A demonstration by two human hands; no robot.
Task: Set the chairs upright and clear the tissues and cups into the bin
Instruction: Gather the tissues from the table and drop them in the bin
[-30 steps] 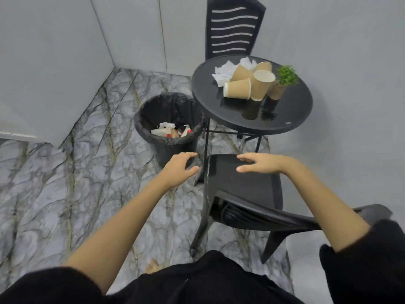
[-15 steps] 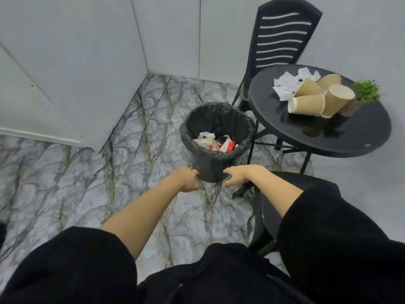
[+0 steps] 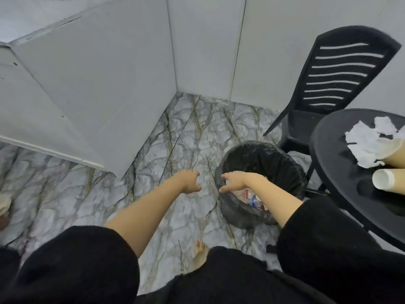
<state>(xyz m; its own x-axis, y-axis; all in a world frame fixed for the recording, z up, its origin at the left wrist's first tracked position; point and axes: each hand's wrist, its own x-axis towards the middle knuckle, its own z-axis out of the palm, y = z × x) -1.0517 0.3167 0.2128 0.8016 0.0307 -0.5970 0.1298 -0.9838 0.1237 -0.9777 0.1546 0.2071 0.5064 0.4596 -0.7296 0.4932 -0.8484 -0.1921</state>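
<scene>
A black bin [image 3: 263,156] lined with a black bag stands on the marble floor and holds some rubbish. My right hand [image 3: 235,181] hovers over its near left rim, fingers spread, holding nothing. My left hand [image 3: 190,181] hangs over the bare floor just left of the bin, fingers loosely curled, empty. On the round black table [image 3: 335,172] at the right lie crumpled white tissues [image 3: 368,141] and brown paper cups [image 3: 388,179] on their sides. A black slatted chair [image 3: 341,73] stands upright behind the table.
Grey wall panels form a corner behind the bin. The marble floor [image 3: 175,139] stretches left and toward me. My bare foot [image 3: 200,251] stands on it close to the bin. A pale object shows at the far left edge.
My view has swung left, so the table and the near chair slid toward the right edge. Both hands left the near chair's seat and now reach toward the bin.
</scene>
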